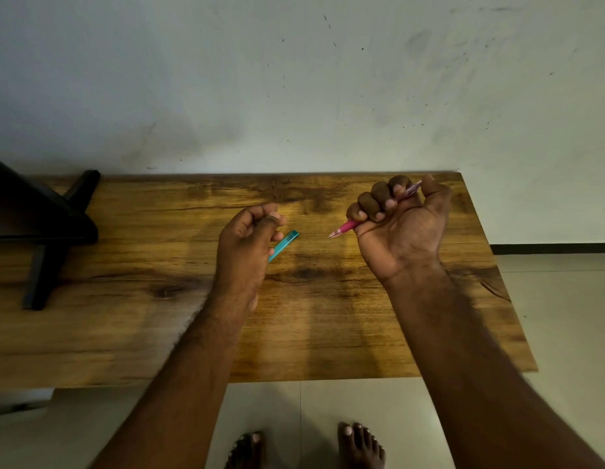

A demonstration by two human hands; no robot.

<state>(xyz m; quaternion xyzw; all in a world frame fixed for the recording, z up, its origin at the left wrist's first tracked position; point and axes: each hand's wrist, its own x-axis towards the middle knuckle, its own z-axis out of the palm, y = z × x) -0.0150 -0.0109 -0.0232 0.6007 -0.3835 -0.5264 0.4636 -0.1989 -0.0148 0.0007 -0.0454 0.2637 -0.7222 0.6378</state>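
**Two hands with a pen and its cap above a wooden worktop**

Scuffed pale wall (294, 79) forms the background; against it stands a wood-grain worktop (328, 333), seen from above. Right hand (401, 225), palm turned toward the camera, has its fingers (379, 198) curled round a pink pen (348, 226); the bare tip points left and slightly down, and the translucent rear end shows between the index finger and thumb. Left hand (246, 242) hovers just beside it, fingers bent, pinching a teal pen cap (283, 246) whose free end points up and right toward the pen tip. Cap and tip are near each other but apart. A dark stand (54, 225) with crossed legs rests on the left part of the worktop. Bare feet (360, 445) stand on the light tiled floor (328, 401) below the near edge
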